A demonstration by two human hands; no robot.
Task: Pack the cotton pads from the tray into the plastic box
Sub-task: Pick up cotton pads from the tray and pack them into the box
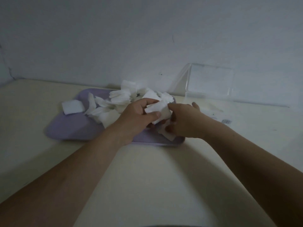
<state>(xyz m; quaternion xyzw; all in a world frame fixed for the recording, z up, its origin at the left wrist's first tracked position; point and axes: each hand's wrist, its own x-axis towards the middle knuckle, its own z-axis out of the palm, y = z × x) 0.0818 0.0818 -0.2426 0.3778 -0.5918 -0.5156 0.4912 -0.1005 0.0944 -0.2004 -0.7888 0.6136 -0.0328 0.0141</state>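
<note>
A purple tray point(68, 128) lies on the cream table with several white cotton pads point(114, 100) heaped on it. My left hand point(137, 115) grips a bunch of pads point(158, 109) above the tray's right part, thumb curled over them. My right hand point(183, 122) meets it from the right, its fingers curled round the same bunch and more pads beneath. The clear plastic box point(211, 110) sits on the table right of the tray, its lid point(211, 79) raised against the wall. What is inside the box is hard to make out.
A stack of pads point(73, 106) sits at the tray's left rim. The grey wall point(147, 38) stands close behind the tray and box. A small barcode label point(227, 121) shows at the box's front.
</note>
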